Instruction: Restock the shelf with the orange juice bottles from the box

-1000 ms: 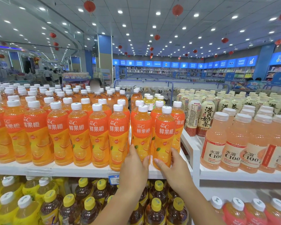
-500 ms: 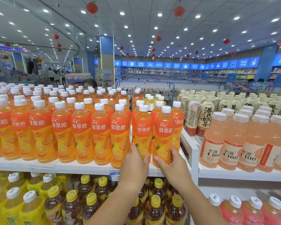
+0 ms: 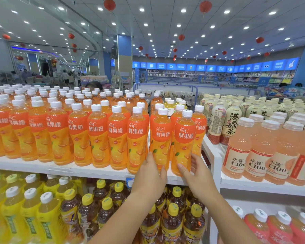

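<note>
Orange juice bottles [image 3: 97, 134], clear plastic with white caps and orange wrap labels, stand in tight rows along the white upper shelf [image 3: 42, 166]. The box they come from is out of my view. At the right end of the front row my left hand [image 3: 148, 175] curls round the base of the left-held bottle [image 3: 160, 136], thumb on its front. Just beside it my right hand [image 3: 196, 175] grips the foot of the right-held bottle [image 3: 184, 138], thumb in front and fingers round its right side. Both bottles stand upright near the shelf's front edge, roughly level with the front row. To finish this well, I judge I should keep the pair vertical and close the small gap to the row on the left. Then I square the labels outward and let go only once both sit flat. Right of the white divider [image 3: 213, 155], the pale pink drink bottles [image 3: 236, 152] should stay undisturbed. Against half a second ago, both hands hold the same two bottles at the same low spots, and only my view has drifted slightly.
</note>
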